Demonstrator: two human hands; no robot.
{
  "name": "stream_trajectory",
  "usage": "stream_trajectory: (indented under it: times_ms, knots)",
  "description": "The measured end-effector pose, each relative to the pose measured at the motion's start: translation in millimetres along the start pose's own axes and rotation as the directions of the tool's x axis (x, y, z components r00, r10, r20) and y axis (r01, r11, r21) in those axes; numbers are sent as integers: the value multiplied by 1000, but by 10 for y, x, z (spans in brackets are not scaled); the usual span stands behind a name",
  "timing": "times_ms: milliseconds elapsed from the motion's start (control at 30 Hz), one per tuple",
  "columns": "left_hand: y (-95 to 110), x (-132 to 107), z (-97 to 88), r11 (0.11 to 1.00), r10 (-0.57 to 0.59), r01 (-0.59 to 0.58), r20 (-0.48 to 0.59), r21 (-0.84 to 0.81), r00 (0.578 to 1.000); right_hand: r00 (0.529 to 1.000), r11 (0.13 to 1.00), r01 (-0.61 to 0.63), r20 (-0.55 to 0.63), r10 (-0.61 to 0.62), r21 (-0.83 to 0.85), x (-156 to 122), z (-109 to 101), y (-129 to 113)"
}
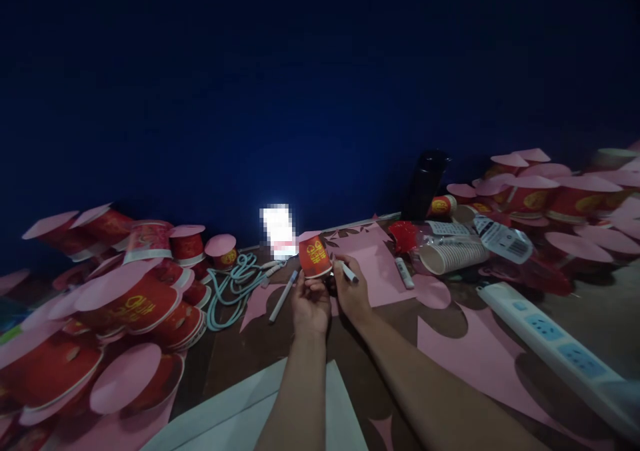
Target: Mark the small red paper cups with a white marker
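A red paper cup [315,258] with gold lettering is held upside down in the middle of the head view, a pink paper disc on its top. My left hand [311,304] grips it from below, fingers closed at its rim. Close by on the right, my right hand [351,291] is closed around a white marker [349,272] with a dark end pointing away from the cup. That hand's fingertips are near the cup's side; whether they touch it I cannot tell. Another light-coloured marker [283,296] lies on the table left of my left hand.
Red cups with pink discs [127,304] crowd the left; more [533,194] stand at the right. A coiled cable [225,298], bright screen [279,228], glue stick [405,273], stacked paper cups [453,258], black bottle [425,184], power strip [550,351] and cut pink paper [480,358] surround my hands.
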State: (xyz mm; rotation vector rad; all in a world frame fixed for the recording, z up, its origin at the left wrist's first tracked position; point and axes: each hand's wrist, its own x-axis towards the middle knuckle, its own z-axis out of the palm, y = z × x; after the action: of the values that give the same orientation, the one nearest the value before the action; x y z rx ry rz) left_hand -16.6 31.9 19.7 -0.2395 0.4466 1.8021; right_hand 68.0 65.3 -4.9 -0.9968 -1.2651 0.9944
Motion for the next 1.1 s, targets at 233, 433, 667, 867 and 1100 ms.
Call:
stream_trajectory:
  times_ms: [233, 433, 667, 867, 1100]
  knots:
    - [14, 10, -27, 997, 18, -21, 42, 70, 999, 945, 853, -327, 110, 309, 407, 24, 36, -97]
    - [-8, -2, -8, 998, 51, -52, 21, 40, 998, 902, 671, -429, 243, 358, 605, 40, 47, -69]
    - [-142, 38, -50, 967, 57, -90, 139, 240, 989, 920, 749, -388, 175, 351, 538, 42, 30, -60]
    - [-153, 94, -75, 951, 172, -188, 86, 247, 981, 993, 969, -116, 50, 108, 218, -13, 13, -60]
    - [-127, 105, -65, 958, 197, -217, 120, 187, 973, 914, 895, 394, -13, -405, -208, -67, -63, -198]
